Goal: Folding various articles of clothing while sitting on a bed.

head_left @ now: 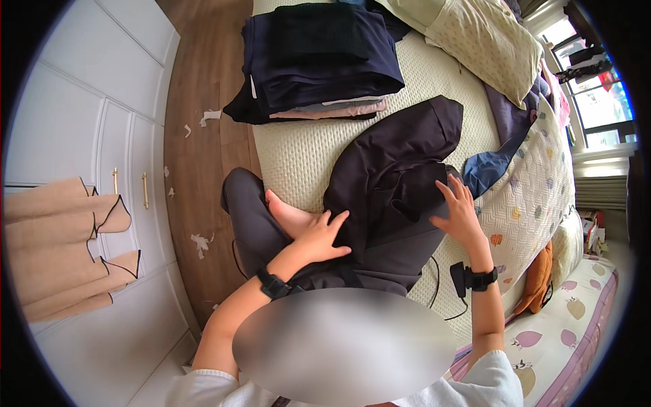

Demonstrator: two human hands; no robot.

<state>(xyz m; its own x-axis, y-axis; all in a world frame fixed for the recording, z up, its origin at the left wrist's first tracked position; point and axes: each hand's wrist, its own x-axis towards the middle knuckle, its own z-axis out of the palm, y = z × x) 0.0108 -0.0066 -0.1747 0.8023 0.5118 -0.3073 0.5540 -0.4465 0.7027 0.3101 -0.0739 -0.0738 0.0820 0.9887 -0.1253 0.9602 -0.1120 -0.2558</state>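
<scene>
A black garment [386,149], loosely bunched, lies across my lap and onto the bed; its exact kind I cannot tell. My left hand [319,239] is by its left lower edge, fingers spread and holding nothing, over my dark grey trouser leg and near my bare foot [291,214]. At the garment's right side my right hand [461,210] hovers or rests lightly, its fingers apart and nothing gripped. Black bands sit on both wrists. Farther off stands a stack of folded clothes [322,74], mostly navy and black, with grey and pink layers below.
I sit on a bed with a cream textured cover [291,152]. Blue and purple clothes [485,173] and a patterned quilt [536,169] lie to the right. White cabinets [74,102] line the left, with paper scraps [201,245] on the wooden floor. A cable [436,285] trails near my right leg.
</scene>
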